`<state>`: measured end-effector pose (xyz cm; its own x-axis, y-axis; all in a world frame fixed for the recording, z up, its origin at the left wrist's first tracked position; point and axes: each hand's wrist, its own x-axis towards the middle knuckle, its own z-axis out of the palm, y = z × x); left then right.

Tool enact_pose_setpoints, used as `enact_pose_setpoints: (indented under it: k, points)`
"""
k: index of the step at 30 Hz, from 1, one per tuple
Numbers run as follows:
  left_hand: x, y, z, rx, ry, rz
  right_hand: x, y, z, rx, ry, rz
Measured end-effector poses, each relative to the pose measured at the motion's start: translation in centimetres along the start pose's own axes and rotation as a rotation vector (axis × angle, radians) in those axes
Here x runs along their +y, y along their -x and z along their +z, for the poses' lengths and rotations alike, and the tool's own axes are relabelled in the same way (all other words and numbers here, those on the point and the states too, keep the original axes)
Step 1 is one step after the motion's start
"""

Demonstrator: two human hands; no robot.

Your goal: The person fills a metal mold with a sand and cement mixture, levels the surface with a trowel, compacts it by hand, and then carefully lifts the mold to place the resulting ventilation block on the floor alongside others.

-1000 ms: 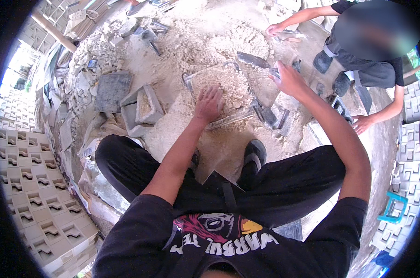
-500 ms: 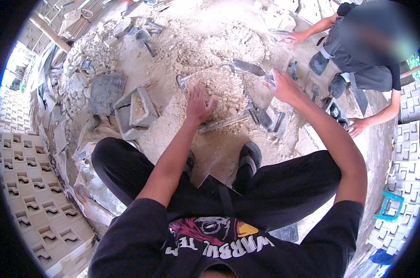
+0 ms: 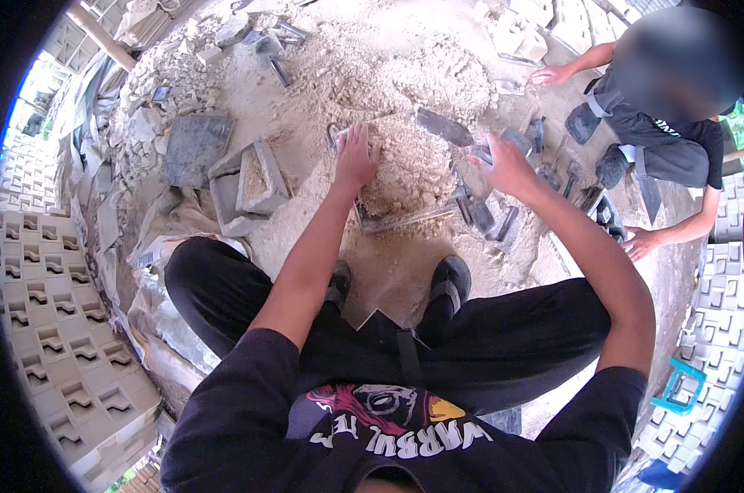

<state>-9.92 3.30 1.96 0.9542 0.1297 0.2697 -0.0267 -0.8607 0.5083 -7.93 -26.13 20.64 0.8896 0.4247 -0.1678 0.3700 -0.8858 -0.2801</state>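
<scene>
My left hand (image 3: 356, 159) lies on the left side of a heap of pale, crumbly sandy mix (image 3: 405, 168), its fingers stretched away from me. Beside its fingertips, a dark loop handle (image 3: 332, 134) sticks up at the far left corner of a frame mostly buried by the mix. My right hand (image 3: 506, 168) is closed round the handle of a trowel. The dark trowel blade (image 3: 443, 127) points left, over the far right part of the heap. A straight frame edge (image 3: 409, 219) shows along the near side, between my feet and the mix.
Left are a grey block mould (image 3: 284, 185) and a dark square plate (image 3: 198, 149), with rubble (image 3: 134, 123) behind. Dark metal tools (image 3: 491, 220) lie right of the heap. A co-worker's hand (image 3: 643, 243) touches a mould (image 3: 606, 215). Patterned blocks (image 3: 68, 329) are stacked left; a teal stool (image 3: 678, 386) stands right.
The view has shifted slightly. My left hand has slid away from me across the mix toward the loop handle. My right hand keeps the trowel in nearly the same place.
</scene>
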Motion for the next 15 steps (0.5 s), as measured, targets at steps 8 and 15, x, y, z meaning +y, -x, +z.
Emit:
enact_pose_setpoints:
  k: [8, 15]
  points:
    - [-1.1, -2.5, -0.7, -0.215, 0.069, -0.027, 0.8, 0.3, 0.6, 0.031, 0.045, -0.004]
    - [-2.1, -0.5, -1.0, -0.136, 0.189, 0.227, -0.4, -0.5, 0.5, 0.036, 0.033, -0.024]
